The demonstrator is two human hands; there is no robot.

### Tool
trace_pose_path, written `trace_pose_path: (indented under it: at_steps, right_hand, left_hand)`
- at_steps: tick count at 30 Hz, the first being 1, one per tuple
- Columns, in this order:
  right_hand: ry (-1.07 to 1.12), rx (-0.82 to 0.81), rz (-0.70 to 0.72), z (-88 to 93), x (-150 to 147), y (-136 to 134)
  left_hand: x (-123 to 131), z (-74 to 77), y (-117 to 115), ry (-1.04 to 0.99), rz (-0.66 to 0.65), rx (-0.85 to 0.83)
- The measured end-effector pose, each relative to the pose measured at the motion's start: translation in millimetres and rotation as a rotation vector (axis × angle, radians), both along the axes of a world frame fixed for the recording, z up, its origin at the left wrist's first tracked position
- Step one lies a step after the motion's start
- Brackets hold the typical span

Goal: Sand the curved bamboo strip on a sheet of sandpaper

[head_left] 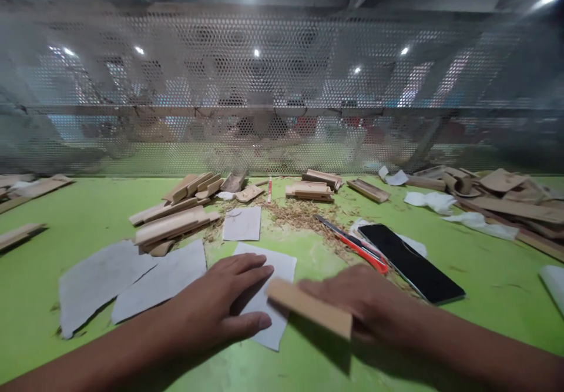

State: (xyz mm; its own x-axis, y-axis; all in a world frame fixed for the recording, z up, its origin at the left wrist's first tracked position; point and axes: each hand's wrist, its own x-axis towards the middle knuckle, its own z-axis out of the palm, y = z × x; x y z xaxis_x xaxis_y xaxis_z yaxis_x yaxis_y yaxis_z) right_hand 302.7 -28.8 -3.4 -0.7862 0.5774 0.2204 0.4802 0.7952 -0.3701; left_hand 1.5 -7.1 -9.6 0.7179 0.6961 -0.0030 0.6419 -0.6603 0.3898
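My left hand (220, 307) lies flat with its fingers stretched out on a grey sheet of sandpaper (282, 271), pressing it to the green table (493, 274). My right hand (356, 301) grips a flat wooden piece (308, 308) by its right end. The piece is blurred and its left end lies over the sandpaper, close to my left fingertips.
More grey sheets (132, 280) lie to the left, with a stack of wooden strips (176, 218) behind them. A red utility knife (352, 244) and a black phone (412, 262) lie at the right. Wood shavings (295, 213) and more wood pieces (506, 198) lie before a perforated metal screen (282, 86).
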Motion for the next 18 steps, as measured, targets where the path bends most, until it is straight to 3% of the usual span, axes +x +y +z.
trace_pose_path:
  at_steps: [3, 5, 7, 11, 14, 18]
  right_hand:
    - [-0.012, 0.042, 0.042, -1.1, 2.5, -0.1]
    - [0.002, 0.047, -0.032, -0.1, 3.6, 0.1]
    - [0.016, 0.0, -0.059, 2.2, 2.9, -0.9]
    - [0.09, -0.245, 0.031, 6.7, -1.1, -4.1]
    - [0.119, -0.206, -0.069, 6.4, -2.1, -4.3]
    - [0.09, -0.265, 0.034, 4.3, -2.6, -4.3]
  left_hand:
    - [0.6, 1.1, -0.2, -0.005, -0.007, 0.001]
    - [1.2, 2.3, -0.4, 0.004, 0.009, -0.007]
    - [1.5, 2.8, -0.6, 0.018, 0.016, -0.009]
    - [0.5, 1.3, -0.3, -0.003, 0.0, 0.004]
    - [-0.1, -0.3, 0.6, 0.006, 0.025, -0.014]
    - [-0.1, -1.8, 1.5, 0.015, 0.0, -0.01]
